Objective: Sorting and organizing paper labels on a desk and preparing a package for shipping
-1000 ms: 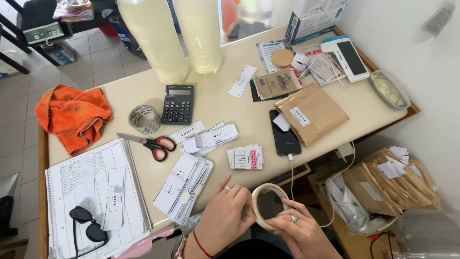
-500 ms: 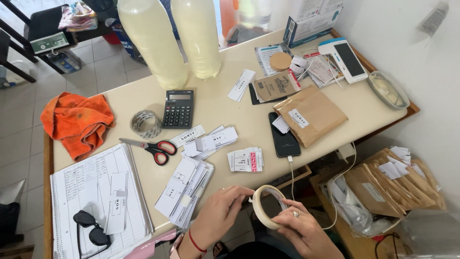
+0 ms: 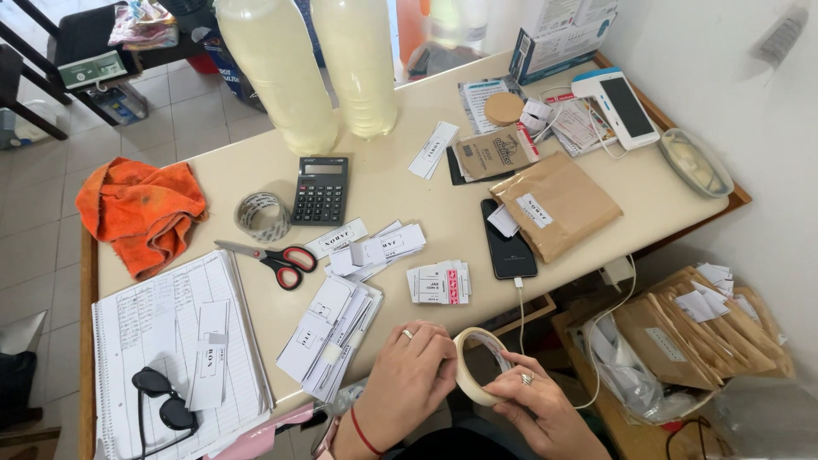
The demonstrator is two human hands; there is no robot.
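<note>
Since 1 second ago, both my hands have drawn a little to the right along the near edge of the table, and the roll of tape has tipped so its open hole faces more toward me. That roll sits between my 2 hands, just off the table's near edge, standing on its rim with its axis pointing roughly up at the camera. My left hand lies to its left, fingers curled narrow onto the outer band. My right hand cups it from below and right, closed on the rim. Both touch it; neither is nearer. Whether a loose tape end is lifted I cannot tell. Beyond, near the roll, lie a stack of paper labels and a phone; my wrists are cut off by the frame.
</note>
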